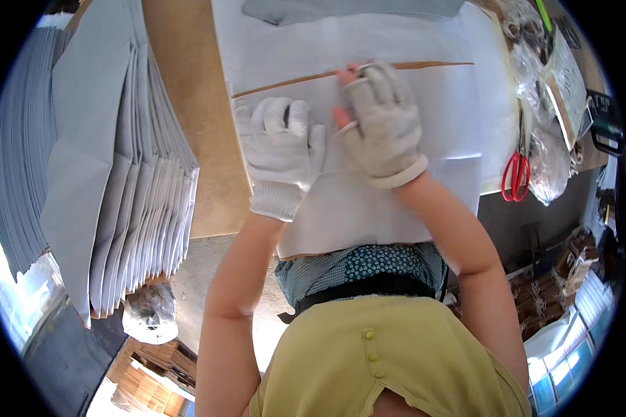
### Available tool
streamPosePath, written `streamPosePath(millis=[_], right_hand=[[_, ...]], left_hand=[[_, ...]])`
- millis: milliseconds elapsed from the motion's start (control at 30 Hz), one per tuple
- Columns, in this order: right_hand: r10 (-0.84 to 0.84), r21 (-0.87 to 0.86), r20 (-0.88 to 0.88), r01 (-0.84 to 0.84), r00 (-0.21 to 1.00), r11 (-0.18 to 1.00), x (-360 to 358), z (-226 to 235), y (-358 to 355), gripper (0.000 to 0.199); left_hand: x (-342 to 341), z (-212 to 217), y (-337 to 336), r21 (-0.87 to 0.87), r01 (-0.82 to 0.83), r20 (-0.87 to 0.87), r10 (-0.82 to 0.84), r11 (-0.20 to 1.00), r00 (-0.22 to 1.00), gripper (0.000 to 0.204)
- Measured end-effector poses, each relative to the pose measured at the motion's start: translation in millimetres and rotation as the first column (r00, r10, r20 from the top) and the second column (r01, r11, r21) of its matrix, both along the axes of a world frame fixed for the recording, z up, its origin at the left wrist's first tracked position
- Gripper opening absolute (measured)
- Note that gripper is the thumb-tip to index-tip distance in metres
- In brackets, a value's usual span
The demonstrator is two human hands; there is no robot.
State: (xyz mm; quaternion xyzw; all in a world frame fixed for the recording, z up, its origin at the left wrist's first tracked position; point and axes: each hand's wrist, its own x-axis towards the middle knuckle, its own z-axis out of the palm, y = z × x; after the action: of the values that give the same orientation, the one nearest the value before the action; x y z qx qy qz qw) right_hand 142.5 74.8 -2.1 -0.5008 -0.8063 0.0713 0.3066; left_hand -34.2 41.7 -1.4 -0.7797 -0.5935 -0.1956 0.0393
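A large white paper sheet (348, 215) with fold creases lies on the work table, its near edge reaching my waist. A narrow brown strip (435, 66) crosses it on the far side, seemingly an exposed edge. My left hand (279, 149), in a white knit glove, rests flat on the sheet's left part, fingers forward. Just right of it, my right hand (386, 125) lies palm down by the strip in a worn glove that leaves some fingertips bare. Its fingers are slightly smeared by motion. I see nothing held in either hand.
Tall stacks of folded grey-white paper pieces (90, 139) stand at the left, beside a brown board surface (184, 118). Grey paper (355, 10) lies at the far edge. Red-handled scissors (516, 177) and clear plastic bags (548, 170) sit at the right. Another plastic bag (149, 316) is lower left.
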Motion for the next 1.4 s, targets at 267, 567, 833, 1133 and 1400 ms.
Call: streamPosePath(millis=[267, 567, 833, 1133, 1400], right_hand=[[0.029, 0.122, 0.146, -0.047, 0.989, 0.991, 103.0, -20.8, 14.0, 0.042], [0.059, 0.236, 0.18, -0.101, 0.982, 0.967, 154.9, 1.0, 13.2, 0.044], [-0.006, 0.315, 0.186, -0.054, 0.983, 0.947, 158.9, 36.0, 25.9, 0.03], [0.396, -0.091, 0.112, -0.387, 0.911, 0.917, 136.5, 147.5, -9.3, 0.009], [0.163, -0.002, 0.343, -0.173, 0.925, 0.985, 124.5, 136.2, -24.2, 0.015]], left_hand=[[-1.3, -7.5, 5.6, 0.086, -0.078, 0.068, 0.072, 0.993, 0.995, 0.019], [-3.8, -9.3, -1.0, 0.114, -0.071, 0.096, 0.06, 0.991, 0.994, 0.024], [28.8, 37.5, 24.0, -0.008, 0.096, 0.233, -0.092, 0.995, 0.968, 0.042], [46.9, 121.7, -70.3, 0.1, 0.238, 0.096, -0.247, 0.966, 0.964, 0.039], [75.7, 125.0, -132.6, -0.539, 0.32, 0.041, -0.355, 0.779, 0.934, 0.015]])
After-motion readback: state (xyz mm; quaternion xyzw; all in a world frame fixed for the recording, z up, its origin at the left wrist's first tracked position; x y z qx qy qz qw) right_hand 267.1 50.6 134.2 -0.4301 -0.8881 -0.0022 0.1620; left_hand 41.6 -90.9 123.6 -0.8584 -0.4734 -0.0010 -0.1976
